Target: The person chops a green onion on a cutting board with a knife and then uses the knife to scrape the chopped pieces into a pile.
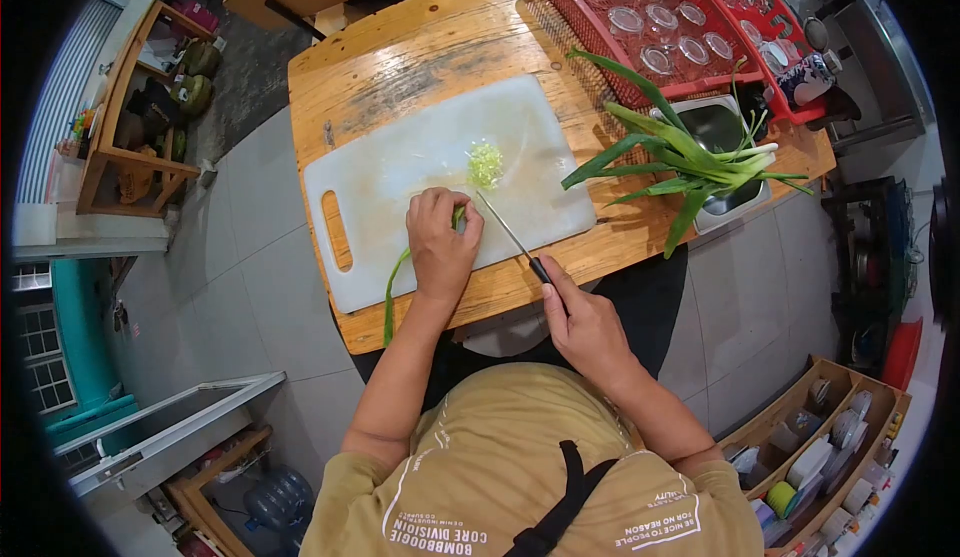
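On the white cutting board (380,172), my left hand (440,239) is closed around a green onion (392,292), whose long green end trails down over the board's near edge. My right hand (585,322) grips the black handle of a knife (508,225). The blade points up and left, its tip close to the fingers of my left hand. Just beyond the tip lies a small heap of chopped green onion (485,165). To the right, a bunch of whole green onions (690,152) rests across a metal container (712,125).
The board lies on a wooden table (400,52). Red plastic crates (600,57) with upturned glasses stand at its far right. A wooden shelf box (860,397) with assorted items is at lower right, and a wooden rack (110,147) stands on the left.
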